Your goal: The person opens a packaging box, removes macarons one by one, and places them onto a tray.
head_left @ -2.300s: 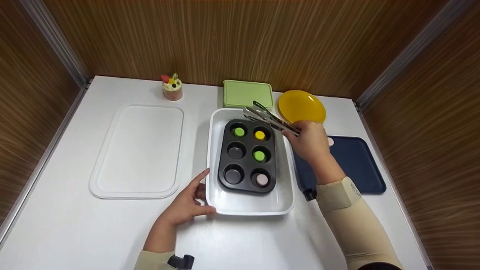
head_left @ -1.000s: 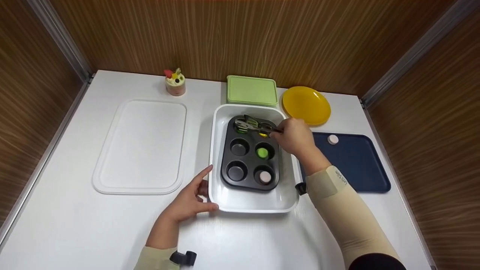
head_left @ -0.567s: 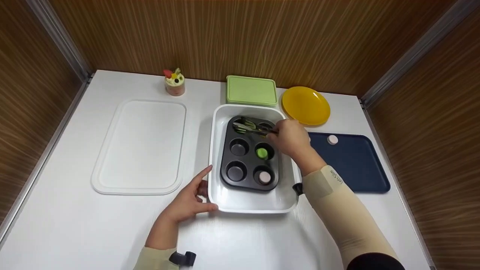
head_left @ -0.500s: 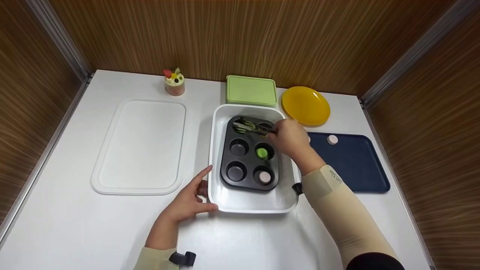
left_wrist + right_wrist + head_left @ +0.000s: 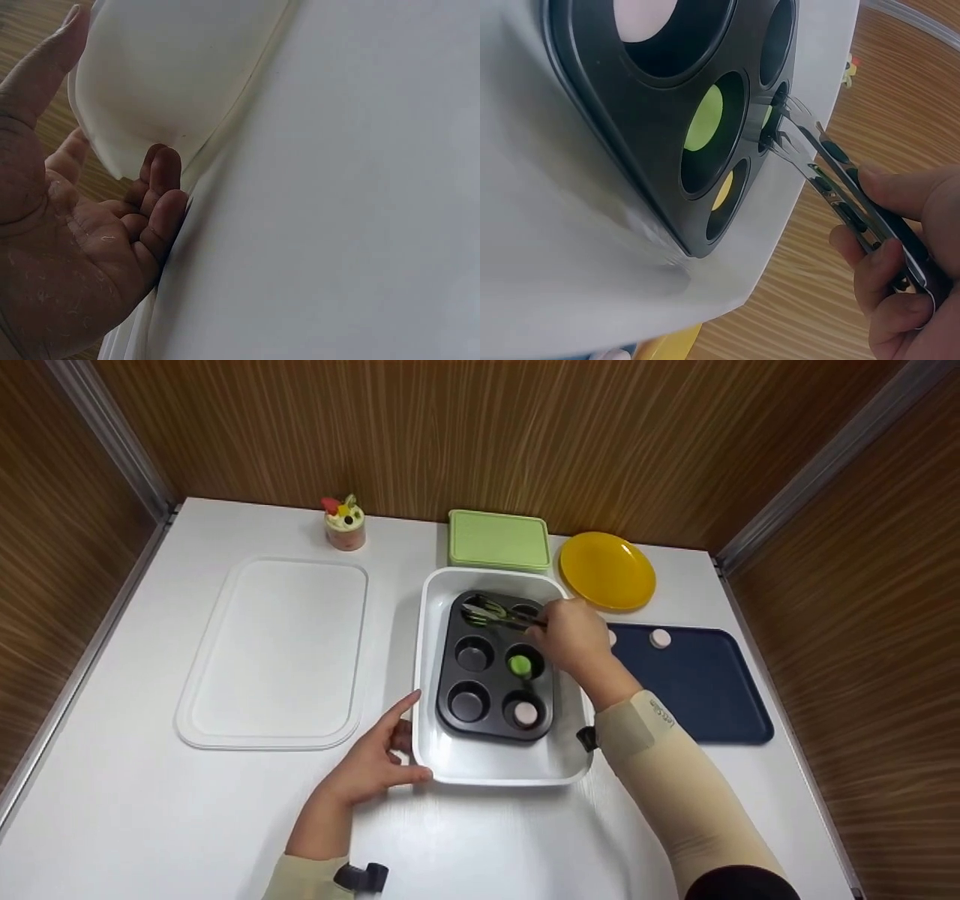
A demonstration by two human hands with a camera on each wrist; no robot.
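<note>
My right hand (image 5: 574, 634) holds metal tongs (image 5: 847, 195), their tips reaching into the back-left cup of a dark muffin tin (image 5: 497, 652). A green piece (image 5: 767, 116) shows partly between those tips; whether they pinch it I cannot tell. The other cups hold a green round piece (image 5: 520, 665), a pale pink one (image 5: 526, 714) and a yellow one (image 5: 722, 191); two cups hold nothing. The tin sits inside a white rectangular basin (image 5: 504, 769). My left hand (image 5: 369, 771) rests against the basin's front-left side, index finger and thumb spread, other fingers bent loosely at the wall.
A whitish lid (image 5: 277, 652) lies left. Behind stand a dessert cup (image 5: 345, 529), a green lidded box (image 5: 499, 540) and a yellow plate (image 5: 607, 570). On the right, a navy tray (image 5: 697, 690) bears pale pink pieces (image 5: 660, 638). Wood-grain panels enclose the table.
My right hand has moved left and lowered the tongs from above the tin's back edge into the back-left cup. The tongs' arms have drawn closer together. My left hand stays at the basin.
</note>
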